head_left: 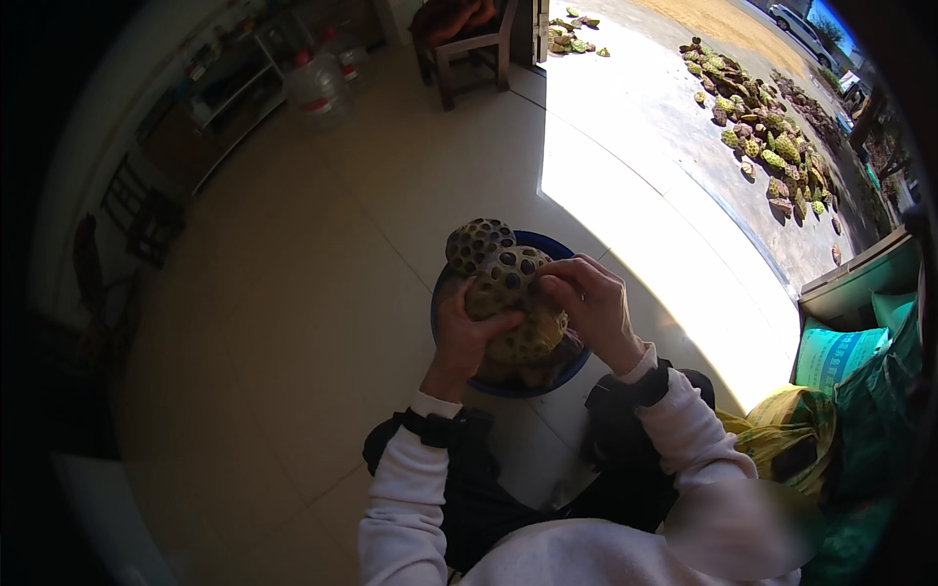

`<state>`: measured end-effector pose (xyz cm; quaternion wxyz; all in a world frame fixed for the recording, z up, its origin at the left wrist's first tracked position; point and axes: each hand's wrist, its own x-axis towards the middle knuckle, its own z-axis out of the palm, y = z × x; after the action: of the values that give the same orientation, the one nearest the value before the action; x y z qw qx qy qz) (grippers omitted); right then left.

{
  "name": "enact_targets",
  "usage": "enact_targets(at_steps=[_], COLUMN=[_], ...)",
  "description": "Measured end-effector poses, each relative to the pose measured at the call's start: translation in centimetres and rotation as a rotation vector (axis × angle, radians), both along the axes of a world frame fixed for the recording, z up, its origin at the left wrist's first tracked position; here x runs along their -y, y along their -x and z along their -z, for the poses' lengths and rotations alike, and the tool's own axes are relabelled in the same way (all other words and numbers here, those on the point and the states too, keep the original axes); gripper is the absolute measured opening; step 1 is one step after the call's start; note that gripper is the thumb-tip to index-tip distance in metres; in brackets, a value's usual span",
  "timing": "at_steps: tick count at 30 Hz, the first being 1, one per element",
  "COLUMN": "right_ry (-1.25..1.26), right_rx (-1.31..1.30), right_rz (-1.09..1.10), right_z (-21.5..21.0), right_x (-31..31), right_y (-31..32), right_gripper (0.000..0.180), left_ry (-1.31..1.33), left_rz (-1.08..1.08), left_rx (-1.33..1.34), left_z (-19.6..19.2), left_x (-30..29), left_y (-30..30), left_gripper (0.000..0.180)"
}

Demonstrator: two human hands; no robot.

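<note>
My left hand [459,342] grips a lotus seed pod [508,283], its thumb lying across the near side. Dark seeds sit in the round holes of the pod's face. At the pod's right edge my right hand [601,308] is closed, thumb and forefinger pinched together; whatever is between the tips is hidden. Both hands are above a round blue basin [547,240]. Another seed pod [479,242] rests at the basin's far left rim, and a yellowish-brown pod [528,337] lies under my hands. The basin's deeper contents are in shadow.
Green lotus pods [772,142] lie heaped on sunlit ground outside the doorway. A yellow bag [796,430] and a green sack [831,356] stand at right. Beyond the basin are a wooden chair [469,44] and a clear plastic jug [318,88].
</note>
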<state>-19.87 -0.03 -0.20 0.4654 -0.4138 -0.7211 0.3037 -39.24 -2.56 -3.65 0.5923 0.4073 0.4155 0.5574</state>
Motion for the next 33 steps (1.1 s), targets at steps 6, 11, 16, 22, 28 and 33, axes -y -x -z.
enact_targets(at_steps=[6, 11, 16, 22, 28, 33], right_ry=[0.103, 0.208, -0.204, -0.266, 0.096, 0.253], right_rx=[-0.078, -0.236, 0.131, 0.074, -0.120, -0.234], right_rz=[-0.109, -0.158, 0.002, 0.072, -0.018, 0.011], right_z=[1.1, 1.8, 1.5, 1.3, 1.6, 1.8], right_x=[-0.2, 0.2, 0.4, 1.1, 0.6, 0.5], right_y=[0.6, 1.0, 1.2, 2.0, 1.8, 1.5], right_gripper=[0.025, 0.026, 0.023, 0.016, 0.015, 0.016], left_ry=[0.056, 0.027, 0.072, 0.153, 0.088, 0.044], left_rz=[0.082, 0.134, 0.112, -0.001, -0.052, -0.140], left_rx=[0.152, 0.211, 0.248, 0.225, 0.080, -0.086], left_z=[-0.9, -1.0, -0.3, 0.2, 0.6, 1.1], left_x=[0.4, 1.0, 0.3, -0.1, -0.2, -0.2], left_y=[0.3, 0.8, 0.9, 0.5, 0.8, 1.0], left_gripper=[0.054, 0.051, 0.046, 0.046, 0.047, 0.049])
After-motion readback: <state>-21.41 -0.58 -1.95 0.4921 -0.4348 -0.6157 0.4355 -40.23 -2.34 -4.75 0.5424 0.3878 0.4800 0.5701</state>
